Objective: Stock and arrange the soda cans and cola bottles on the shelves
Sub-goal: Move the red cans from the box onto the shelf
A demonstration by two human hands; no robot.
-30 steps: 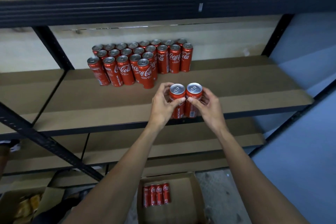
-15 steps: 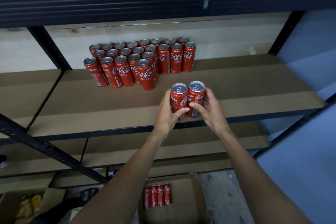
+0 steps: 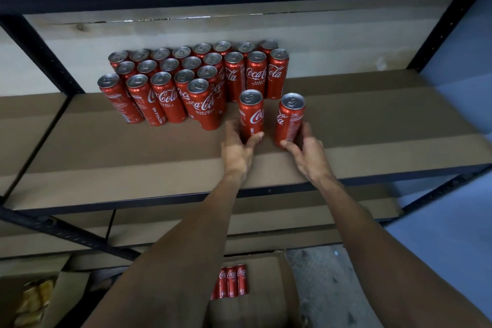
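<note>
Gripping slim glossy left can (image 3: 251, 112), left hand (image 3: 237, 149), right hand (image 3: 308, 153) gripping right can (image 3: 290, 117)

cans: left can (image 3: 251, 114) and right can (image 3: 290, 120), side by side and touching before, are now apart | position: moved from the shelf (image 3: 372, 128) front edge back to just before the can block (image 3: 186, 80) | hands: left hand (image 3: 235, 146) and right hand (image 3: 306, 152) have spread, one can each

Glossy red metal cans (image 3: 202, 82); matt brown fibreboard shelf (image 3: 133, 157)
</note>
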